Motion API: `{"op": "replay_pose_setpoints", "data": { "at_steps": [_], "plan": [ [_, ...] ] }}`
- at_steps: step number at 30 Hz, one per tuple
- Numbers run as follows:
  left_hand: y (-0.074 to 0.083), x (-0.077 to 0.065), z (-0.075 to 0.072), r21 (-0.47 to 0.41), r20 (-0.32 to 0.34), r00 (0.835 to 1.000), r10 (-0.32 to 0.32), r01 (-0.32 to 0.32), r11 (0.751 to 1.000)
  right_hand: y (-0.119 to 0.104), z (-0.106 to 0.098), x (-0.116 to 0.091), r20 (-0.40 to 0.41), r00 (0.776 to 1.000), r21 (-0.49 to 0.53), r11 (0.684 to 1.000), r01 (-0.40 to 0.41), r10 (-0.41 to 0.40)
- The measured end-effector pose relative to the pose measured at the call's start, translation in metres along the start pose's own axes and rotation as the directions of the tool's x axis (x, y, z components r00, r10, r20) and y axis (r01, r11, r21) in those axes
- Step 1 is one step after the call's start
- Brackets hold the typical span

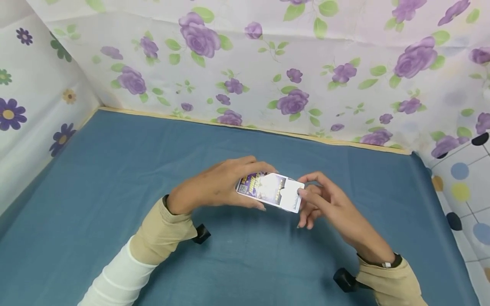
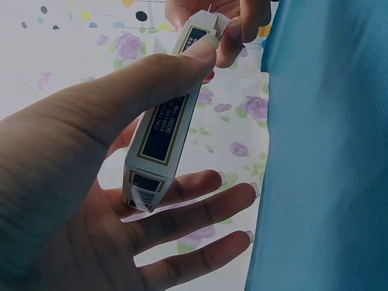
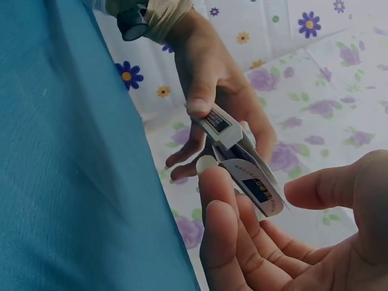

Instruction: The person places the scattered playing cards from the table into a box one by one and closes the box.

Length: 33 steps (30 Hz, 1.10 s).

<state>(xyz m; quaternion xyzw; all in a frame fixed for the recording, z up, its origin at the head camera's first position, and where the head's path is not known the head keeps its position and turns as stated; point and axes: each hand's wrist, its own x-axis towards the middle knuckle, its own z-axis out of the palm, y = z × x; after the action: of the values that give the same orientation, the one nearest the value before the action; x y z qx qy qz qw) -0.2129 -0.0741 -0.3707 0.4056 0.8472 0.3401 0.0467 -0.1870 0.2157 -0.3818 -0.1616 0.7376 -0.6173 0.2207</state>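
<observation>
Above the blue cloth in the head view is a slim card carton (image 1: 264, 187) with a purple printed face, a QR code and glare. My left hand (image 1: 220, 182) grips it by the narrow sides near its left end; in the left wrist view the thumb presses the dark-panelled narrow side (image 2: 160, 130), while several fingers stretch out past the carton. At the far end a white rounded flap (image 3: 257, 188) stands out, opened from the carton. My right hand (image 1: 329, 204) holds this end, thumb and index finger at the flap, other fingers curled below. The carton's inside is mostly hidden.
The blue cloth (image 1: 237, 263) covers the table, with a pale yellow edge along the back. Behind it hangs a white sheet with purple flowers (image 1: 237, 55). Patterned sheets flank both sides. A black wrist camera (image 1: 200, 233) sits below the left wrist, another (image 1: 344, 279) by the right.
</observation>
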Motion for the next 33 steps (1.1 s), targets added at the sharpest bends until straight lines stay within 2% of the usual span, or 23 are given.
{"op": "replay_pose_setpoints", "data": {
  "at_steps": [11, 19, 28, 33],
  "plan": [
    [0.002, 0.004, 0.003, -0.003, 0.023, 1.0, -0.005, 0.005, 1.0, 0.012, 0.003, 0.004, 0.036, 0.999, 0.012, 1.0, -0.006, 0.005],
    [0.002, 0.005, 0.008, 0.006, 0.041, 0.999, -0.012, 0.011, 1.0, 0.017, 0.008, 0.008, 0.026, 0.999, -0.044, 0.999, -0.032, 0.033],
    [0.006, 0.009, 0.016, 0.023, 0.077, 0.997, -0.005, 0.003, 1.0, 0.025, 0.017, 0.008, 0.052, 0.998, -0.061, 0.998, 0.025, -0.022],
    [0.007, 0.008, 0.018, 0.01, 0.07, 0.998, -0.002, 0.001, 1.0, 0.026, 0.015, 0.008, 0.045, 0.999, -0.075, 0.997, 0.006, -0.003]
  ]
}}
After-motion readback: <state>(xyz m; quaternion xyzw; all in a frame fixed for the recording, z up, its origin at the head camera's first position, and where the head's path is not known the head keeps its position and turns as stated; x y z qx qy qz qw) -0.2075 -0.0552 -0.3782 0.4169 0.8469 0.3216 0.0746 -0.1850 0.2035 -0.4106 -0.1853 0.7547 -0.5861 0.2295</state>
